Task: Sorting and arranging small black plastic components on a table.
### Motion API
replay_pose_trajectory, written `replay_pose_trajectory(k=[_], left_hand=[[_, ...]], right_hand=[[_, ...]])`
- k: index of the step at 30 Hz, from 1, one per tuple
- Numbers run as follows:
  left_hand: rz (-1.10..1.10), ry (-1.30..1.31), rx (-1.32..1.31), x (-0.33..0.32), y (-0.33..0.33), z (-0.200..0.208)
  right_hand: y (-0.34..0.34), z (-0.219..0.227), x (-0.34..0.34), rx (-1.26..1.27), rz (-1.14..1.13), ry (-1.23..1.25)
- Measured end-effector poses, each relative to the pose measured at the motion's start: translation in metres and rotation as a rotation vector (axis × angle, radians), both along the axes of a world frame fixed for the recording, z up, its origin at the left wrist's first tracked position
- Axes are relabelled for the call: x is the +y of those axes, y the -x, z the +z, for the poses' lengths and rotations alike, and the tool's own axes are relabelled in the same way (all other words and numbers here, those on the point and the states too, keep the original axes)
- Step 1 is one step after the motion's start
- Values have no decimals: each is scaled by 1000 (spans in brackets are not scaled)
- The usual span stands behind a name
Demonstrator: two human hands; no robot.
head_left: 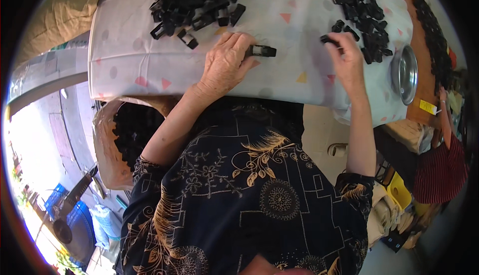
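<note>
My left hand point(227, 63) is closed, with its fingers and thumb around one end of a small black plastic piece with a rectangular opening point(262, 51); the other end sticks out to the right. Over the right part of the table, my right hand point(348, 60) pinches a small dark piece point(328, 39) between thumb and fingertips; its exact shape is blurred. A large heap of similar black pieces point(199, 0) lies beyond my left hand, with a loose one point(188, 39) at its near edge. Just beyond my right hand spreads a second heap point(366, 18).
A patterned white cloth point(164, 70) covers the table. A round metal bowl point(405, 74) stands at its right edge. Below left, an open sack point(106, 148) holds dark pieces. On the far right, a person's arm point(445, 118) reaches toward another row of black pieces point(433, 40) on a brown surface.
</note>
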State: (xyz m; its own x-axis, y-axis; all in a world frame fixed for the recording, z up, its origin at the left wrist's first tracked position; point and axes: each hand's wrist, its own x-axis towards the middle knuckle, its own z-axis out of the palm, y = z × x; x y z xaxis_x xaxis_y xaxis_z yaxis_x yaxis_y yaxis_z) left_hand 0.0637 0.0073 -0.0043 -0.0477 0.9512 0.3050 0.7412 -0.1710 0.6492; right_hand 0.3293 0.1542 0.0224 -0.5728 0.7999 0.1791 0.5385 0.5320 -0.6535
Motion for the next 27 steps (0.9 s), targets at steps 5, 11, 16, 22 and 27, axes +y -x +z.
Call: replay_pose_trajectory(k=[5, 11, 16, 22, 27], left_hand=[[33, 19, 62, -1, -2, 0], [31, 40, 95, -2, 0, -2], [30, 35, 86, -3, 1, -4], [11, 57, 70, 0, 2, 1], [3, 95, 33, 4, 3, 2]], right_hand=[[42, -5, -33, 22, 105, 88], [49, -8, -40, -79, 199, -106], [53, -4, -47, -163, 226, -401], [60, -3, -52, 56, 162, -165], [80, -1, -51, 61, 350, -337]])
